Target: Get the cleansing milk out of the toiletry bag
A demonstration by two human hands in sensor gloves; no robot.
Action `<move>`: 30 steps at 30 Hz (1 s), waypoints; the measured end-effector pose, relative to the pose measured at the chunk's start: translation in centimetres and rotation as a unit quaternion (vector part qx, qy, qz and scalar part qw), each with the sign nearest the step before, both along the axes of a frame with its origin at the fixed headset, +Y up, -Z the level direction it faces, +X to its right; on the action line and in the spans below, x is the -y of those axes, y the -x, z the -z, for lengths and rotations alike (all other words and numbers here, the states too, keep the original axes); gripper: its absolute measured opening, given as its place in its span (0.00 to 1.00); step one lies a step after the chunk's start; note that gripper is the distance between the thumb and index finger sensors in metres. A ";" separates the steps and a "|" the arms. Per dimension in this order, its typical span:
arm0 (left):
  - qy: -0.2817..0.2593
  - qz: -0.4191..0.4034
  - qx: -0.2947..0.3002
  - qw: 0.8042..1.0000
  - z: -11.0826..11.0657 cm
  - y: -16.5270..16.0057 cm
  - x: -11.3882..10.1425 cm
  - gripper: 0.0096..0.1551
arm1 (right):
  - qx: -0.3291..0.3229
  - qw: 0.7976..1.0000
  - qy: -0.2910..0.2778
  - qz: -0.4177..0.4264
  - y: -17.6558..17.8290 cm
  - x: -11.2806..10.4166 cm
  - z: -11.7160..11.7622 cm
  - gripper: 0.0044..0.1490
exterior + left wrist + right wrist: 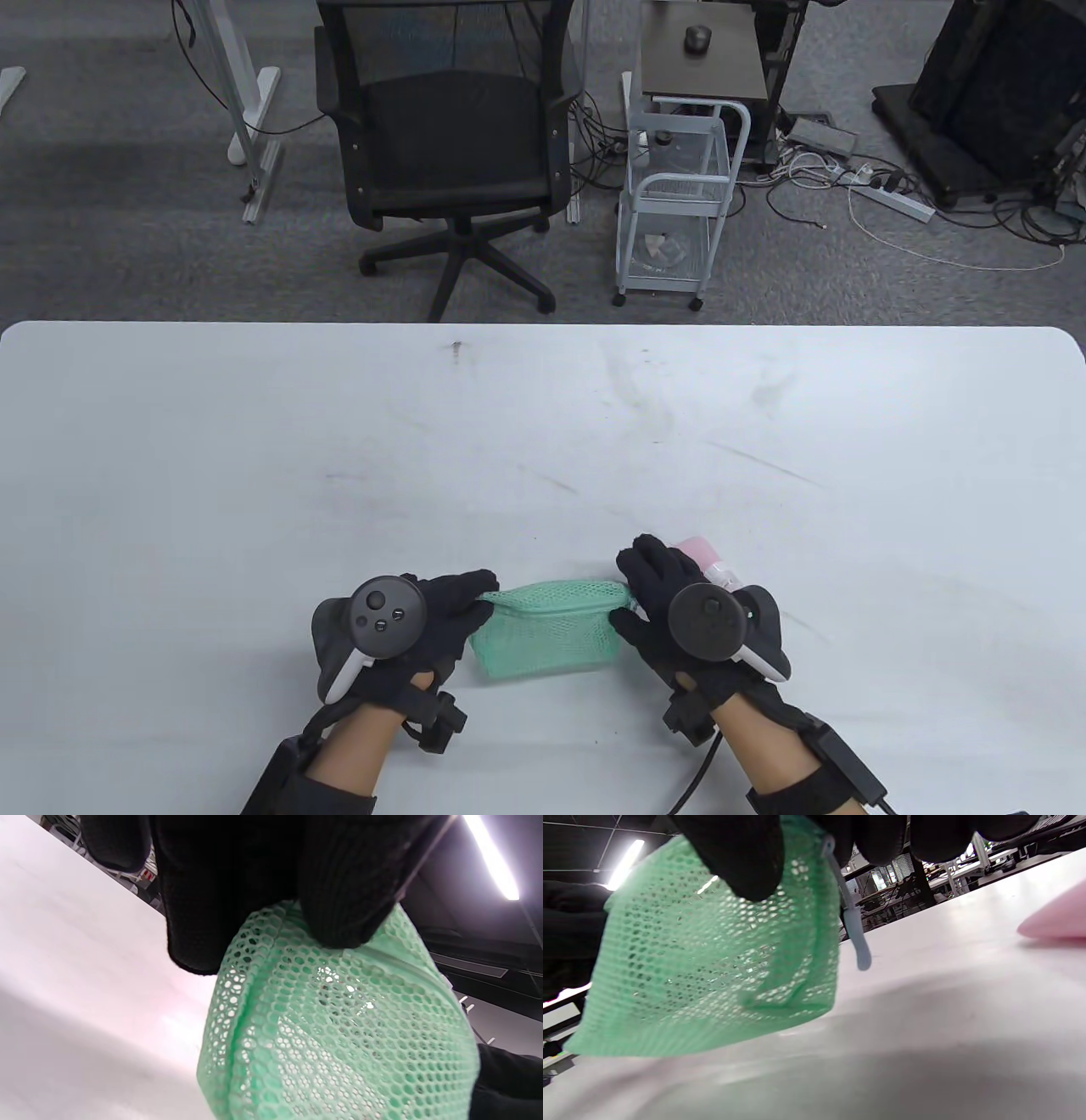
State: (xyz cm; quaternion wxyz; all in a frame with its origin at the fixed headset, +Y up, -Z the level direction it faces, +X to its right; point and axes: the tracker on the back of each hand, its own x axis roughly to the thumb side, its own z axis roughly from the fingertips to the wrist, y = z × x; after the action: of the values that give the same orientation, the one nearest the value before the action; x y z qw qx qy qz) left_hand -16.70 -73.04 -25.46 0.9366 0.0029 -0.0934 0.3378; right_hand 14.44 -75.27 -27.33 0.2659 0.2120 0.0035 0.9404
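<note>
A green mesh toiletry bag [547,632] stands near the table's front edge, between my hands. My left hand [441,607] pinches its left top end; the left wrist view shows my fingers [339,899] pressed on the mesh [339,1035]. My right hand [649,586] pinches its right top end, by the grey zipper pull [855,929], as the right wrist view shows on the bag [712,963]. A pink and white bottle, the cleansing milk [708,562], lies on the table just beyond my right hand, outside the bag; its pink end shows in the right wrist view [1058,921].
The white table [543,441] stretches far beyond the bag. Behind its far edge stand a black office chair [450,144] and a white wire cart [679,187] on the floor.
</note>
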 end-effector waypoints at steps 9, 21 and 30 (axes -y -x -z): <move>0.010 0.003 -0.008 1.000 0.0 -0.3 0.4 0.23 | 0.002 0.999 0.001 0.038 -0.3 -0.2 0.2 0.28; 0.064 0.065 -0.019 0.996 0.6 -0.6 1.8 0.37 | 0.082 0.996 0.029 0.015 -0.7 0.7 1.1 0.31; 0.082 0.084 -0.003 0.993 0.8 -1.2 2.3 0.36 | 0.093 0.996 0.000 -0.010 0.6 0.6 1.7 0.38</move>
State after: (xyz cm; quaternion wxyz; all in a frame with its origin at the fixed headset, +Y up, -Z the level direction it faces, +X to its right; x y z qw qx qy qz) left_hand -15.47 -75.30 -26.25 0.9589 -0.0805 -0.0621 0.2649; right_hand 13.84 -75.83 -29.05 0.2558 0.1236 -0.0195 0.9586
